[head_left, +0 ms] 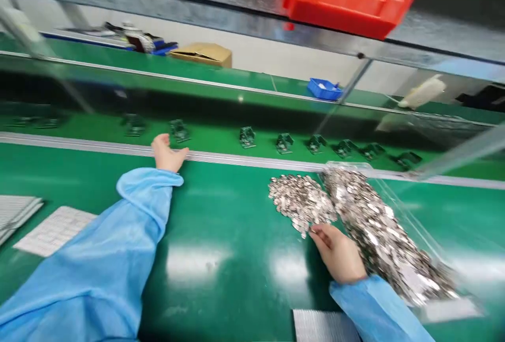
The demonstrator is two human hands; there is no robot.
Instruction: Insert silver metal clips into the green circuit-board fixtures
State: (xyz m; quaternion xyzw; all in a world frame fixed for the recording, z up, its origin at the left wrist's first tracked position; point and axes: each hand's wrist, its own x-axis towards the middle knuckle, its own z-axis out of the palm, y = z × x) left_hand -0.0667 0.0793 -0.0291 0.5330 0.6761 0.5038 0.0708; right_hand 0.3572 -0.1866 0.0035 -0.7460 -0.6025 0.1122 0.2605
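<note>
Head view: your left hand (pixel 169 153) lies open against the metal rail (pixel 236 160), holding nothing. Your right hand (pixel 337 252), loosely curled, touches the edge of a heap of small metal parts (pixel 302 200); whether it grips any cannot be told. Just beside, a clear bag (pixel 379 231) of similar parts lies on the green bench (pixel 221 300).

A factory assembly line, shown by the green conveyor belt (pixel 236 215), red plastic parts bin (pixel 339 0) and blue gown sleeves (pixel 98 258).
</note>
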